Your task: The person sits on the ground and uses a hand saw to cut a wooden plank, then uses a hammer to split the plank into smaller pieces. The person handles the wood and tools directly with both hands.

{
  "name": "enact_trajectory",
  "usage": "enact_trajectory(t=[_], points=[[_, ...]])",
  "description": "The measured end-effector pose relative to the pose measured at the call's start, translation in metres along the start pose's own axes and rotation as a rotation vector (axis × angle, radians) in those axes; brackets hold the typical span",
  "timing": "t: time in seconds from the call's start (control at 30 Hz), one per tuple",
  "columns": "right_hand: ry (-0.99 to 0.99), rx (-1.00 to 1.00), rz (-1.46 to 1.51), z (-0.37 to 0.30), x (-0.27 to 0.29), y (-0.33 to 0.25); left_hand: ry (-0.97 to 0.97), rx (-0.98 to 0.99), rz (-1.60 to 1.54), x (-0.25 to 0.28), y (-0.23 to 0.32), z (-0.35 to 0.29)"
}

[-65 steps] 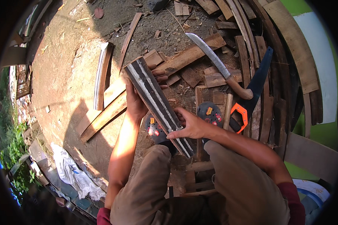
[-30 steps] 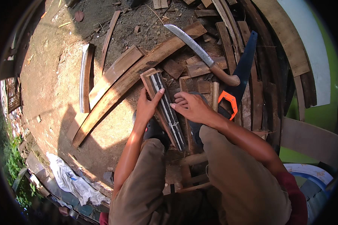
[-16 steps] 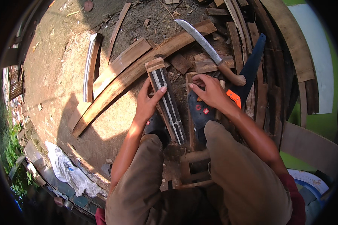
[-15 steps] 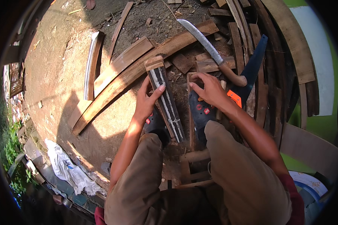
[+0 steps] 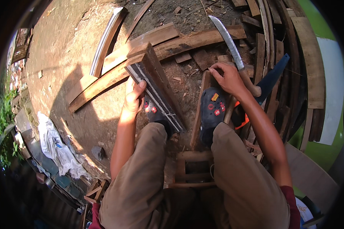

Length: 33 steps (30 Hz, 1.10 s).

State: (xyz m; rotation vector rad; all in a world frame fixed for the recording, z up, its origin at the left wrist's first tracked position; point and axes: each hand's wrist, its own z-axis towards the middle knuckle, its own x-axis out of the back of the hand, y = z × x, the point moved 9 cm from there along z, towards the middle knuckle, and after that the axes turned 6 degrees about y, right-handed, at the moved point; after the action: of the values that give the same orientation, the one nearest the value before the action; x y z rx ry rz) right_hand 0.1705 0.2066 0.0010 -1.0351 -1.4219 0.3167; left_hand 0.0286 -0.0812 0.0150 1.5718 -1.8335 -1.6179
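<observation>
My left hand (image 5: 133, 95) is closed round a wooden beam piece (image 5: 153, 94), with the thumb on its dark, white-streaked face. The piece slants between my knees, its pale cut end up and away from me. A second wooden length seems to lie against its right side; I cannot tell whether they are joined. My right hand (image 5: 230, 81) is closed, fingertips and thumb pinching the far end of a narrow wooden board (image 5: 199, 114) beside my right shoe (image 5: 213, 107). A machete (image 5: 228, 42) with a wooden handle lies just beyond that hand.
A handsaw (image 5: 272, 79) with an orange handle rests at the right, among stacked planks (image 5: 313, 65). Long planks (image 5: 202, 41) lie across the ground ahead. Another white-faced wood strip (image 5: 107, 42) is at the far left. A white sack (image 5: 57, 143) lies at the left. A small wooden stool (image 5: 191, 155) is between my legs.
My left hand has moved left and turned the wooden piece, so more of its right side shows. My right hand stays at the board's far end. The whole view has shifted.
</observation>
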Motion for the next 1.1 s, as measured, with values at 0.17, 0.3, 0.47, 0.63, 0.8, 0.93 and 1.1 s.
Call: enact_trajectory(t=[0.17,0.3,0.47,0.63,0.8,0.93,1.1], points=[[0.020,-0.215,0.259,-0.017,-0.005,0.022,0.045,-0.378,-0.359,0.028,0.121,-0.015],[-0.021,-0.228,0.352,-0.018,-0.017,0.009,-0.038,-0.306,-0.042,0.035,0.204,-0.017],[-0.029,-0.222,0.321,-0.019,-0.027,0.019,-0.266,-0.061,1.223,-0.025,0.172,0.016],[-0.062,-0.188,0.327,-0.028,-0.038,0.022,-0.482,0.141,1.832,0.026,0.024,0.000],[-0.073,-0.189,0.259,-0.028,-0.025,0.020,-0.332,0.275,1.860,0.065,0.008,-0.016],[-0.089,-0.213,0.222,-0.026,-0.023,0.015,-0.223,0.367,1.862,0.086,0.008,-0.008],[-0.162,-0.107,0.170,-0.013,-0.032,-0.014,-0.062,0.005,1.657,0.050,0.003,-0.007]])
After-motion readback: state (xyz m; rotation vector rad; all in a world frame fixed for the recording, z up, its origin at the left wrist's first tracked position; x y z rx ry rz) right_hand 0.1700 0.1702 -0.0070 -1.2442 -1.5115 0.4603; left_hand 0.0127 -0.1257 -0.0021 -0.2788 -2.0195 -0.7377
